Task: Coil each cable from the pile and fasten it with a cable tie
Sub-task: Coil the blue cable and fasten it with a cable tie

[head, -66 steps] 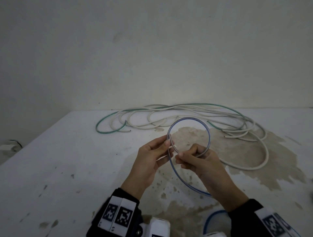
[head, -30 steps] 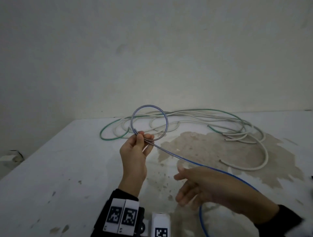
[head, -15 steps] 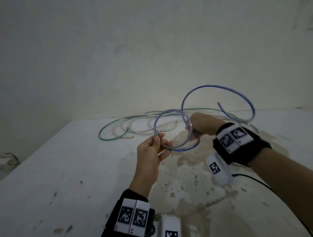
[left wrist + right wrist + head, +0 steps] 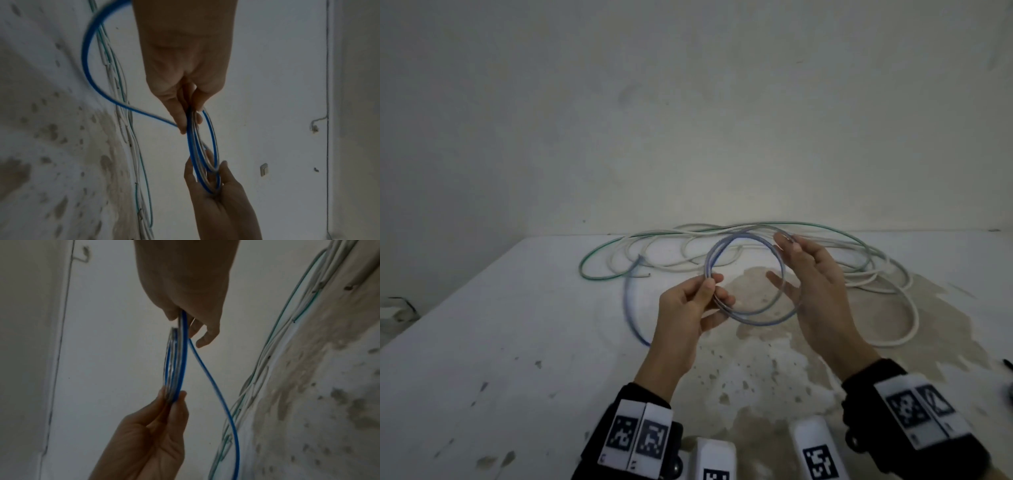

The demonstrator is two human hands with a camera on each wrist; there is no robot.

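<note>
Left grip point(image 4: 685, 315) pinched; right grip point(image 4: 815, 287) loosely spread

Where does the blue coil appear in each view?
Head: coil at centre, between left hand and right hand.
Left wrist: centre, edge-on, below the left hand.
Right wrist: left of centre, edge-on, below the right hand.
Shared landmark: cable pile, far side, left, right.

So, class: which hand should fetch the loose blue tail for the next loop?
Probably the right hand. Its fingers lie straight, only steadying the blue coil, while the left hand pinches the loops together. The loose tail hangs beside the left hand, so it must reach across.
</note>
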